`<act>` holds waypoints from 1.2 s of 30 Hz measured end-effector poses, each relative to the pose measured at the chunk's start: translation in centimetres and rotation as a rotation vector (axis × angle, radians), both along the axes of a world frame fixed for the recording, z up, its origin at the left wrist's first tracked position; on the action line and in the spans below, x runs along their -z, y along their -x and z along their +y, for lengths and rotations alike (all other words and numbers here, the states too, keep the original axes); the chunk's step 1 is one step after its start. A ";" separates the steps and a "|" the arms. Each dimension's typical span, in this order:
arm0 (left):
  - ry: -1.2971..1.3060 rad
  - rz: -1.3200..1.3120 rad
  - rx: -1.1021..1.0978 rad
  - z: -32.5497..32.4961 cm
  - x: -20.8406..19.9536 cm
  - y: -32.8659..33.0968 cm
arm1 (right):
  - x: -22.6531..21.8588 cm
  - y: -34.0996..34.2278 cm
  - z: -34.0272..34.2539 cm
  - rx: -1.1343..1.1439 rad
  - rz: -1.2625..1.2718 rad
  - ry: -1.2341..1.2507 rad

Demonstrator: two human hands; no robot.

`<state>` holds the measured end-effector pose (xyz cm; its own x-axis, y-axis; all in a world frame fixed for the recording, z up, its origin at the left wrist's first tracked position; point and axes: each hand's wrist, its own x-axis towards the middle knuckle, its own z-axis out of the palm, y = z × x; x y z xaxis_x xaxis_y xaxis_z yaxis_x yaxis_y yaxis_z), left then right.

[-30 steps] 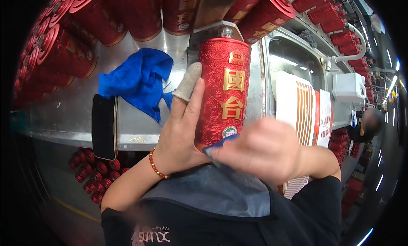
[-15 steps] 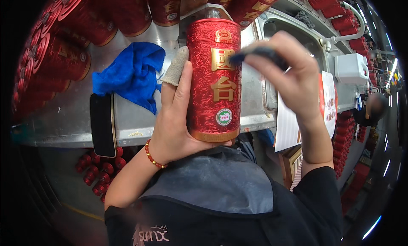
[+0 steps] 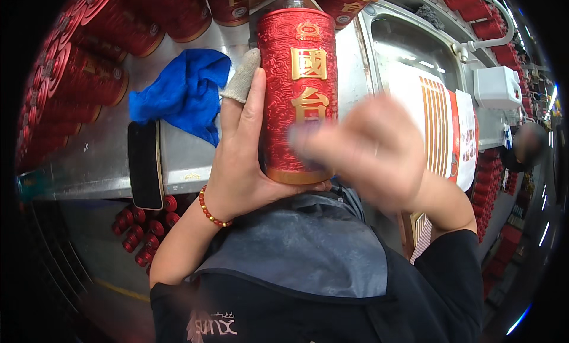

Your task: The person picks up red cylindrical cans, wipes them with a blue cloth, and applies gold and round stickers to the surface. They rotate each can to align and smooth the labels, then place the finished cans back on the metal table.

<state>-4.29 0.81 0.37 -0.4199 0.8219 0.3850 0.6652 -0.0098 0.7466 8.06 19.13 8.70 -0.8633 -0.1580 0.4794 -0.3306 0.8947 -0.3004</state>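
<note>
A tall red embossed cylindrical bottle (image 3: 297,91) with gold characters, a gold base band and a clear neck stands in front of me, its upper end pointing away. My left hand (image 3: 240,156) grips it from the left, with the palm under its base. A grey cloth finger cover (image 3: 243,79) sits on one finger of that hand, along the bottle's side. My right hand (image 3: 376,156) is over the bottle's lower right front, smeared by motion. Its fingers look bent, with a dark bluish tip against the bottle; whether it holds anything is unclear.
Left of the bottle lie a blue cloth (image 3: 184,94) and a black phone (image 3: 145,165) on the metal table (image 3: 101,159). Several similar red bottles (image 3: 86,73) crowd the far left. A sink (image 3: 415,47), striped sheets (image 3: 435,118) and a white jug (image 3: 496,87) are at right.
My right hand has moved down and left across the bottle's lower front. The dark thing at its fingers no longer shows clearly. The bottle appears slightly higher in view, still in my left hand.
</note>
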 end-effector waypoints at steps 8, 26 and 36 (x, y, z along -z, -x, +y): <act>-0.006 -0.033 0.054 -0.2 -0.1 0.2 | -0.4 4.0 5.1 0.167 -0.057 0.126; -0.045 -0.458 0.028 1.8 -1.8 -0.7 | 3.6 -5.5 2.6 0.498 -0.210 1.183; 0.005 -0.314 0.043 1.1 -0.5 0.4 | 4.1 -6.4 1.4 0.452 -0.291 1.277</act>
